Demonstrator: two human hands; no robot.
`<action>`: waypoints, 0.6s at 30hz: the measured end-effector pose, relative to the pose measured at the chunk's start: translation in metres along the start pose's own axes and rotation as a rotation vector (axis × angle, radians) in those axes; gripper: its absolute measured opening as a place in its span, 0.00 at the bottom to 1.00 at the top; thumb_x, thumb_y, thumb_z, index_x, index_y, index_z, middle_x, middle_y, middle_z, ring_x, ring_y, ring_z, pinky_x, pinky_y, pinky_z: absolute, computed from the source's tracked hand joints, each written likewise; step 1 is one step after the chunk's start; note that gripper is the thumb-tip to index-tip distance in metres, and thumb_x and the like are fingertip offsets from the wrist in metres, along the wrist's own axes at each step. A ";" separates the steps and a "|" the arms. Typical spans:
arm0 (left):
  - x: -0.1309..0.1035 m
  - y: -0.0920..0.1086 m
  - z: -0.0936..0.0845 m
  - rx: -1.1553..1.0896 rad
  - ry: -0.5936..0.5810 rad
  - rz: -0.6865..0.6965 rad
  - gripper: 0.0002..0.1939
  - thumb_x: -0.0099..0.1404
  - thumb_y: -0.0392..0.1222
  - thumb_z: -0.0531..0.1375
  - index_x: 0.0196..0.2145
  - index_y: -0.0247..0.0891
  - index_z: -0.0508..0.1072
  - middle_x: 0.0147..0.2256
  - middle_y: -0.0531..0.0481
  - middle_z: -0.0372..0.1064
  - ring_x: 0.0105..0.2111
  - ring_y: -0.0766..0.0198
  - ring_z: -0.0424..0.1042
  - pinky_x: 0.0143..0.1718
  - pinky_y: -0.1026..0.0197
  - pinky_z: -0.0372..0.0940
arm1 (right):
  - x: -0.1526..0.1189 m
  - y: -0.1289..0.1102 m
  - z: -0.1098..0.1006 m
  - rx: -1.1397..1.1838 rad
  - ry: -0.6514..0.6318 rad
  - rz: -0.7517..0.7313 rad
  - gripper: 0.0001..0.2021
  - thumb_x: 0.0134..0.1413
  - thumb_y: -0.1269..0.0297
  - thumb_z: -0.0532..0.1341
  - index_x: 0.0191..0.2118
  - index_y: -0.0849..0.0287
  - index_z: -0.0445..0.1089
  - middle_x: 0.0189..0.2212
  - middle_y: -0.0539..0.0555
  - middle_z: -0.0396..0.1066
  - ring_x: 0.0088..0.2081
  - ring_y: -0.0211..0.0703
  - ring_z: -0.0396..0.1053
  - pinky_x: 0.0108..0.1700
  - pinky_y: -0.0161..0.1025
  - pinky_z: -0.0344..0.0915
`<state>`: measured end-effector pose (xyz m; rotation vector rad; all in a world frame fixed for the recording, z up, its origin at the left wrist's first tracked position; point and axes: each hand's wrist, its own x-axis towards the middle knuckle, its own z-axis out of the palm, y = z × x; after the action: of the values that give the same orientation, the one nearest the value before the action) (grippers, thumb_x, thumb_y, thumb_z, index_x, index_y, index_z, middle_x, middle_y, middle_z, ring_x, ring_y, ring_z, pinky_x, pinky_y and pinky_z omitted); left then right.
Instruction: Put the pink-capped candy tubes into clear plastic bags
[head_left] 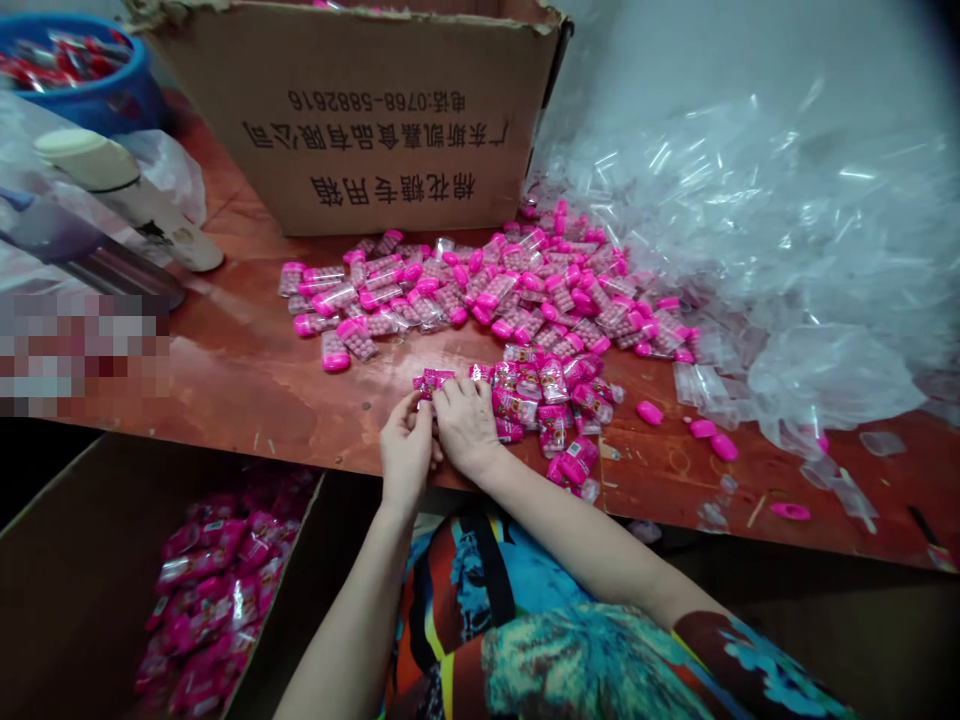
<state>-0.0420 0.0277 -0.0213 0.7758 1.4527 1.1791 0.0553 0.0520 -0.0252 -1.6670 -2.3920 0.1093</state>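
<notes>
My left hand (pixel 407 440) and my right hand (pixel 466 420) meet near the table's front edge, fingers curled together around a small pink candy packet (pixel 435 378). Its upper end shows beyond my fingertips; the rest is hidden by them. Against the right hand's far side lies a heap of pink printed candy packets (pixel 553 380). Farther back spreads a large pile of clear candy bottles (pixel 390 290) with pink caps and small round candies inside.
A cardboard box (pixel 360 110) stands behind the pile. Clear plastic sleeves (pixel 750 220) heap at right, near loose pink caps (pixel 703 428). At left are a white flask (pixel 135 190) and blue tub (pixel 105 95). Below, an open carton (pixel 60 560) holds pink packets.
</notes>
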 end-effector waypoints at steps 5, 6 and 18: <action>-0.003 0.005 0.001 -0.073 0.032 -0.020 0.21 0.62 0.55 0.63 0.46 0.37 0.71 0.17 0.60 0.62 0.09 0.70 0.55 0.09 0.68 0.47 | -0.004 0.004 -0.001 -0.002 0.105 -0.052 0.11 0.68 0.66 0.55 0.39 0.63 0.74 0.39 0.59 0.73 0.46 0.53 0.61 0.52 0.52 0.53; -0.005 0.007 0.000 -0.094 0.044 -0.020 0.19 0.62 0.56 0.62 0.40 0.37 0.71 0.19 0.58 0.64 0.09 0.71 0.55 0.09 0.68 0.46 | -0.007 0.005 -0.003 0.000 0.148 -0.069 0.11 0.68 0.65 0.55 0.40 0.62 0.75 0.39 0.59 0.73 0.46 0.52 0.61 0.53 0.51 0.52; -0.037 0.020 0.005 -0.163 -0.153 -0.186 0.14 0.58 0.49 0.67 0.28 0.35 0.74 0.17 0.56 0.57 0.17 0.73 0.53 0.16 0.70 0.45 | -0.066 0.021 -0.026 0.900 0.229 0.277 0.14 0.66 0.61 0.56 0.54 0.56 0.68 0.43 0.55 0.72 0.44 0.44 0.70 0.47 0.42 0.67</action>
<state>-0.0314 0.0013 0.0101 0.5921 1.2569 1.0578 0.1022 -0.0034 -0.0127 -1.4141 -1.5403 0.8434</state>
